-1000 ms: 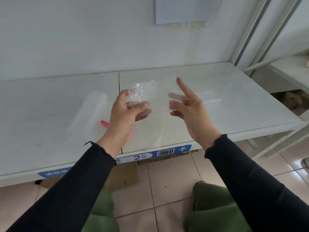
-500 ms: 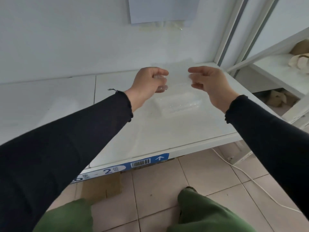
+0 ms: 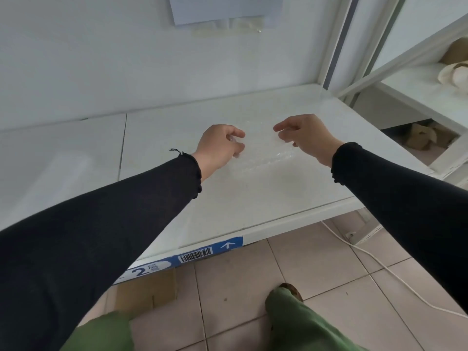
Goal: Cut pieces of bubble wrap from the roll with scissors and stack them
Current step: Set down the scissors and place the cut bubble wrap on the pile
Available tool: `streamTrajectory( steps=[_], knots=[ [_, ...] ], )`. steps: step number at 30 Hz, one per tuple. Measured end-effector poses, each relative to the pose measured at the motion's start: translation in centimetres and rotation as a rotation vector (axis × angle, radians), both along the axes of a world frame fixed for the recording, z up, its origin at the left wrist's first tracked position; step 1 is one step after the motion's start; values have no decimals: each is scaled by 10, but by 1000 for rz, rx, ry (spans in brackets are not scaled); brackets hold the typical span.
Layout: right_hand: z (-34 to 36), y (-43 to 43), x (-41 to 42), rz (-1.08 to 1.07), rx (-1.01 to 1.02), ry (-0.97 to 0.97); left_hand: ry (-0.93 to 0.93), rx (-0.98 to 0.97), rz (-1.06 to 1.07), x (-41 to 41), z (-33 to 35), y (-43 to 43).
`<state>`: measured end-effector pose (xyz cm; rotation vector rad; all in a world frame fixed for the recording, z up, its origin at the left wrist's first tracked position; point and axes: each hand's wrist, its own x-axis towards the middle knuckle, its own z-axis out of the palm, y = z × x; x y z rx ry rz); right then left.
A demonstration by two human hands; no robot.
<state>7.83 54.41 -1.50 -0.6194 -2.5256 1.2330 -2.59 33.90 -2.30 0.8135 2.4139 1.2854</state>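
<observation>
A clear piece of bubble wrap (image 3: 260,148) lies low over the white shelf (image 3: 253,198), stretched between my hands. My left hand (image 3: 219,145) pinches its left edge between thumb and fingers. My right hand (image 3: 307,136) holds the right edge with thumb and fingertips only loosely closed. The piece rests on or just above a faint stack of clear pieces (image 3: 273,160), and I cannot tell if they touch. A translucent roll (image 3: 63,171) shows dimly at the shelf's left. The scissors are out of sight.
A white wall stands close behind the shelf. A blue barcode label (image 3: 195,254) marks the shelf's front edge, with cardboard (image 3: 144,292) below it. A white cable (image 3: 379,262) runs over the tiled floor. Another rack (image 3: 417,79) with beige items stands at the right.
Both hands have carried the bubble wrap piece rightwards from the roll and lowered it from mid-air down to the stack. The view has turned right, hiding the pink scissors.
</observation>
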Motion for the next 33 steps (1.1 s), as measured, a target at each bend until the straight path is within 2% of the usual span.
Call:
streamTrajectory(
  steps=[5,12,21,26,29,31,33],
  knots=[
    [-17,1,-1,4,50,-68,-15,-44,5,1,-17,-2],
    [-30,1,1,-8,107,-66,32,-74,7,3,-25,-3],
    [-43,-4,2,-9,290,-97,227,-169,18,13,-37,1],
    [-49,-9,5,43,618,-69,556,-330,18,16,-43,-1],
    [-52,-12,11,87,853,-69,670,-326,-127,17,-49,-1],
    [-56,-11,12,128,916,-72,587,-354,-216,19,-53,-1],
    [-56,-14,14,129,822,-119,473,-403,-247,21,-56,-3]
  ],
)
